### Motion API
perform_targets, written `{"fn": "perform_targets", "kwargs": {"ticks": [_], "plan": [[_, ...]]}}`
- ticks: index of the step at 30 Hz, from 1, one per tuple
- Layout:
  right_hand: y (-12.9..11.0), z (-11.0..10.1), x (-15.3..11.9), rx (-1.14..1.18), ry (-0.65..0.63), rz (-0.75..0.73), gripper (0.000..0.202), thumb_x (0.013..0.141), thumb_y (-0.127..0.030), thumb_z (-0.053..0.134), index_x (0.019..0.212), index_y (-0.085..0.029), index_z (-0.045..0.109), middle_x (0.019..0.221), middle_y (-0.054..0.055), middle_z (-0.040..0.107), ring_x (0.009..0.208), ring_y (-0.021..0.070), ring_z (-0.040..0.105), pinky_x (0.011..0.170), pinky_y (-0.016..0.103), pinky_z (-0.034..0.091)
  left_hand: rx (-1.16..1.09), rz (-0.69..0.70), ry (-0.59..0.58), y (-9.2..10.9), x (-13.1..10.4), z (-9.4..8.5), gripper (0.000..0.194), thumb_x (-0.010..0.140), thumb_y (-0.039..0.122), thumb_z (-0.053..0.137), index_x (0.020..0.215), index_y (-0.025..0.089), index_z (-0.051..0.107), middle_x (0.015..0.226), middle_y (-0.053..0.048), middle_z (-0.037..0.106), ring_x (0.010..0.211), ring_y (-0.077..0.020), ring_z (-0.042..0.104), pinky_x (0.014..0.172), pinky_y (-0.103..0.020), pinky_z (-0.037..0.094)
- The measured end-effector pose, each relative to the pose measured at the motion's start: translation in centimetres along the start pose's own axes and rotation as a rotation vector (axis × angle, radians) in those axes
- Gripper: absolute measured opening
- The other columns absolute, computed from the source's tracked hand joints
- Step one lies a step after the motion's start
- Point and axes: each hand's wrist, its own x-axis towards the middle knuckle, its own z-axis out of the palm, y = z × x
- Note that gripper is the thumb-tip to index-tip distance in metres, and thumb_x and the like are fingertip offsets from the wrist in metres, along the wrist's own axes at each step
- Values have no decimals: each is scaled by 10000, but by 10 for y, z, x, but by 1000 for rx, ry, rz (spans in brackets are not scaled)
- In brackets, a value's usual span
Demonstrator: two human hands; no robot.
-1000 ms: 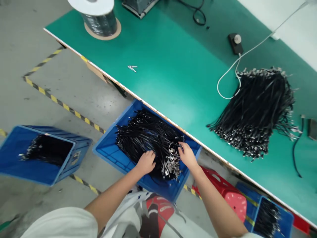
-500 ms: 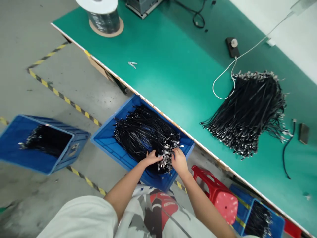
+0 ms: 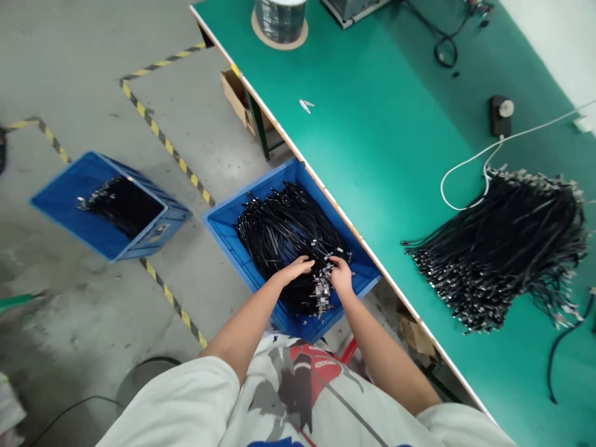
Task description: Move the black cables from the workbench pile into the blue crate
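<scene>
A large blue crate (image 3: 233,251) holds a heap of black cables (image 3: 263,239) with pale metallic connector ends (image 3: 323,292) bunched at the near right. My left hand (image 3: 298,269) reaches into the crate from the near side, its fingers closed on cables by the connector ends. Just right of it, my right hand (image 3: 341,277) curls its fingers round the tips of the same bunch. The cables partly hide the fingertips of both hands.
A green-topped table (image 3: 372,143) borders the crate on the right, bearing a big pile of black cables (image 3: 503,248), small snips (image 3: 306,105), a cable spool (image 3: 280,25) and a black device with a knob (image 3: 500,116). Another blue crate (image 3: 179,217) with cables stands at left.
The view has shifted, so table and crates appear elsewhere in the picture. Both hands have moved up the bunch, further from my body, and the left fingers have drawn closer together.
</scene>
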Motion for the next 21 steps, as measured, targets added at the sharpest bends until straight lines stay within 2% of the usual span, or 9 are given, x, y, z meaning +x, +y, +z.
{"fn": "perform_targets", "kwargs": {"ticks": [3,5,7,9,12,14,17,19,21], "plan": [[-17,1,-3,26,140,76,587,979,-249,188,1459,-92,487,1297,232,644,1194,309,605,996,525,503,-27,41,-9,-3,-4,-3,622,796,208,660,1405,186,535,1149,-95,779,1085,-233,717,1014,-374,518],[-33,-1,-12,-8,148,11,508,989,-355,366,1429,-171,539,1391,198,600,1314,341,512,1085,571,428,-7,77,-5,-5,-5,-2,698,750,62,578,1430,203,509,1223,-89,767,1132,-211,703,1032,-363,509],[-46,-6,-20,-179,60,-97,458,912,-360,600,1365,-288,611,1497,125,541,1424,391,376,1152,654,312,40,109,21,-7,-5,-1,726,740,-11,477,1432,210,484,1307,-84,735,1209,-179,668,1069,-348,482],[-52,-14,-21,-432,-82,-180,484,873,-274,667,1350,-352,632,1530,98,514,1416,429,359,1126,716,281,113,121,54,-11,-8,0,680,756,-30,429,1385,216,503,1355,-84,708,1274,-168,628,1108,-350,446],[-45,-32,-4,-642,-245,-265,492,934,-171,549,1388,-344,627,1451,129,576,1268,376,507,1099,653,345,276,85,52,-19,-17,0,445,823,78,510,1245,195,590,1315,-141,710,1287,-260,620,1134,-432,413],[-35,-45,15,-670,-301,-333,500,973,-139,450,1392,-340,635,1388,123,624,1226,340,539,1133,616,328,403,52,5,-23,-21,1,359,818,263,664,1162,165,636,1287,-203,706,1296,-362,602,1174,-509,348],[-28,-59,42,-685,-327,-382,522,983,-109,391,1371,-337,657,1355,112,644,1272,343,506,1184,636,257,553,28,-112,-27,-21,3,757,504,503,928,1112,130,675,1310,-273,676,1326,-498,539,1226,-574,220],[-34,-60,49,-675,-299,-404,467,972,-108,421,1281,-293,717,1400,123,610,1329,368,448,1199,677,205,637,47,-209,-28,-16,6,974,286,523,983,1132,145,682,1354,-270,656,1361,-525,493,1243,-567,177],[-48,-51,49,-628,-283,-461,386,969,-118,437,1162,-197,762,1447,163,559,1376,391,385,1213,694,159,721,96,-307,-28,-12,9,1089,215,519,987,1193,158,672,1405,-258,629,1395,-510,462,1253,-533,172]]}}
